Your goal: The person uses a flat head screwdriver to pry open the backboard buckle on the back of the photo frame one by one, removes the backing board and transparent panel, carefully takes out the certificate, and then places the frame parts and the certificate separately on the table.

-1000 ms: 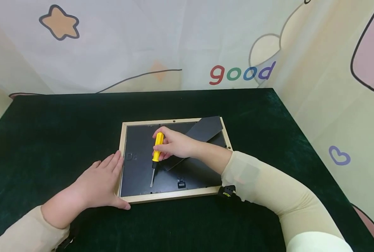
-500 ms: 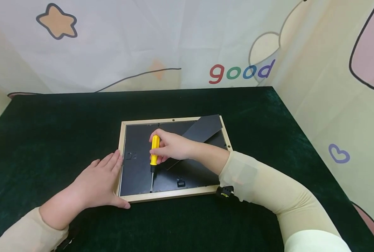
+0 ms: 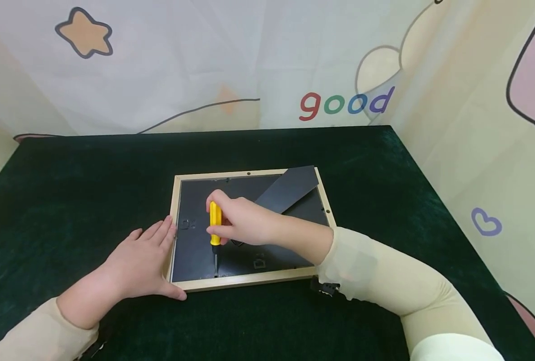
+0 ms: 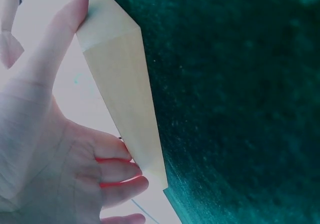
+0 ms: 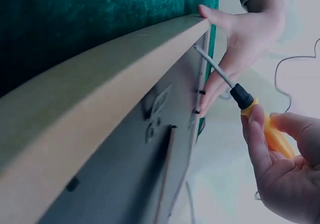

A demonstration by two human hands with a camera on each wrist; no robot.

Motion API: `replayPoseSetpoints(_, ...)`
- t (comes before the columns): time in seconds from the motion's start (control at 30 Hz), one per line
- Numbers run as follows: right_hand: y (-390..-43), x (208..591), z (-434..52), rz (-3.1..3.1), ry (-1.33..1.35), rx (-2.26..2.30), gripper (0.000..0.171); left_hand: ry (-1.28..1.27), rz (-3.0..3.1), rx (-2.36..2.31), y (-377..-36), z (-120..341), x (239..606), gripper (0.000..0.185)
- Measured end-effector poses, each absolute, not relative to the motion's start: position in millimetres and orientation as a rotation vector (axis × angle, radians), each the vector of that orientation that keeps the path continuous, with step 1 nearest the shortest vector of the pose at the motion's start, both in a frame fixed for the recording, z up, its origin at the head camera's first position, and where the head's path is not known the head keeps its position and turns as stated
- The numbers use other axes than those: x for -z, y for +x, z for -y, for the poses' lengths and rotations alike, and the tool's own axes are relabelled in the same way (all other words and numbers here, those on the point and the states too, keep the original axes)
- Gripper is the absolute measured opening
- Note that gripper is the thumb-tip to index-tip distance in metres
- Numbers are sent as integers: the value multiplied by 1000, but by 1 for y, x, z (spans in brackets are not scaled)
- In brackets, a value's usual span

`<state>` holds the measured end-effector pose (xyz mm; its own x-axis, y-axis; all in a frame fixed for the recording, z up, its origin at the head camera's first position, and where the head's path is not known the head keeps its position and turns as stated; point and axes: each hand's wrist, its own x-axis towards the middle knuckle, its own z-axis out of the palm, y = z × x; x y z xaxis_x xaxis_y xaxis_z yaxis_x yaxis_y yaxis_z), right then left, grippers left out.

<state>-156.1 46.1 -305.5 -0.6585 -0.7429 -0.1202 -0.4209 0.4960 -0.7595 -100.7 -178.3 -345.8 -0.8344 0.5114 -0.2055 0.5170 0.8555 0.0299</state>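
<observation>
Head view, frame: a wooden picture frame [image 3: 249,278] lies face down in the middle of the tabletop [image 3: 69,165], which is covered in dark green velvety cloth; its black backing board [image 3: 195,240] faces up, with a black easel stand [image 3: 290,188] angled across the far right corner.
Head view, right hand: the right hand [image 3: 242,223] grips a yellow-handled screwdriver [image 3: 215,225], fingers curled round the handle; the metal shaft points down to the backing board by the near rail.
Head view, left hand: the left hand [image 3: 139,263] lies flat against the frame's left rail, fingers straight, thumb along the near corner.
Left wrist view: only here does the rail's [image 4: 120,84] pale, smooth, square-edged wood grain show close up, with the fingers [image 4: 117,170] touching it; the screwdriver is out of sight.
Right wrist view: only here do the screwdriver's black collar [image 5: 242,96] and thin steel shaft [image 5: 212,64] show, the tip hidden at the inner edge of the rail.
</observation>
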Motion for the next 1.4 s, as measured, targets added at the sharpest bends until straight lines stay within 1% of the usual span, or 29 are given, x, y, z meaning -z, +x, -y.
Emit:
replayPoseSetpoints(0.17, -171, 319, -45, -2183, -690, 1076, 43, 783, -2828, 47, -100, 179, 348, 128)
replayPoseSetpoints(0.23, -174, 322, -46, -2160, -653, 1074, 44, 790, -2824, 44, -99, 179, 349, 127)
replayPoseSetpoints(0.3, -172, 322, -48, -2157, -703, 1065, 44, 797, -2824, 42, -99, 178, 350, 126)
replayPoseSetpoints(0.5, -149, 305, -49, -2344, -1072, 932, 43, 793, -2824, 47, -99, 178, 349, 126)
replayPoseSetpoints(0.6, -138, 300, -48, -2450, -1187, 832, 45, 783, -2817, 44, -99, 178, 349, 126)
replayPoseSetpoints(0.83, -123, 297, -51, -2533, -1272, 755, 47, 772, -2811, 42, -100, 177, 350, 126)
replayPoseSetpoints(1.0, -116, 298, -58, -2544, -1312, 810, 44, 775, -2811, 47, -100, 176, 349, 126)
replayPoseSetpoints(1.2, -108, 300, -60, -2566, -1454, 767, 39, 772, -2803, 46, -101, 176, 348, 127)
replayPoseSetpoints(1.23, -109, 301, -61, -2547, -1441, 789, 39, 771, -2802, 46, -101, 176, 348, 127)
replayPoseSetpoints(1.3, -116, 301, -62, -2477, -1324, 878, 38, 760, -2800, 50, -101, 176, 348, 128)
replayPoseSetpoints(1.4, -133, 300, -62, -2315, -1024, 1063, 37, 748, -2800, 56, -102, 176, 349, 129)
